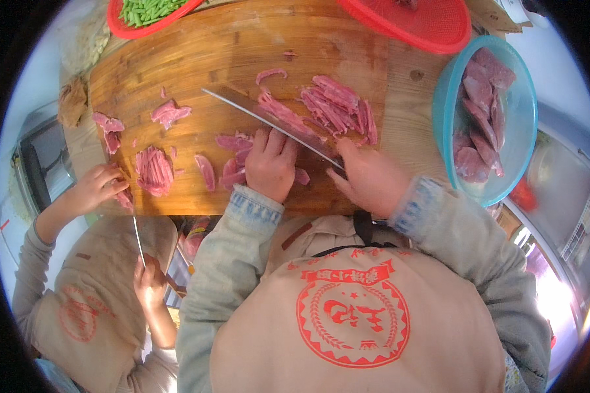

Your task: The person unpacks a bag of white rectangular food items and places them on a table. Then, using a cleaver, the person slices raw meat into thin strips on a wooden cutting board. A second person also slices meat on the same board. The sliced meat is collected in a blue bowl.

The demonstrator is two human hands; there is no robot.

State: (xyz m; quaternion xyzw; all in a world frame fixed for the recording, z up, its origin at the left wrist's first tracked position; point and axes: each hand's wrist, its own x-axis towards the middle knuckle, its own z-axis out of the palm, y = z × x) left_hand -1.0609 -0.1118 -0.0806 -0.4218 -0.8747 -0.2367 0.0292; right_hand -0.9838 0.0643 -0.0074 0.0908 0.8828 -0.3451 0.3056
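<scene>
My right hand (368, 174) grips the handle end of a large kitchen knife (275, 126), whose blade points to the upper left over the wooden cutting board (201, 64). Close below the blade, my left hand (272, 164) rests on the board with its fingertips at the blade. What lies under its fingers is hidden. Slices of raw meat (232, 172) lie at its left side. Just beyond the blade is a row of cut meat strips (285, 114), and a larger pile of strips (332, 105) sits to its right.
A blue plastic bowl (440, 118) holding meat pieces stands at the right. Red baskets (437, 42) are at the top right; a red basket of cut green beans (128, 32) is at the top left. At the left, a co-worker's hands (96, 189) hold meat and a knife (138, 238).
</scene>
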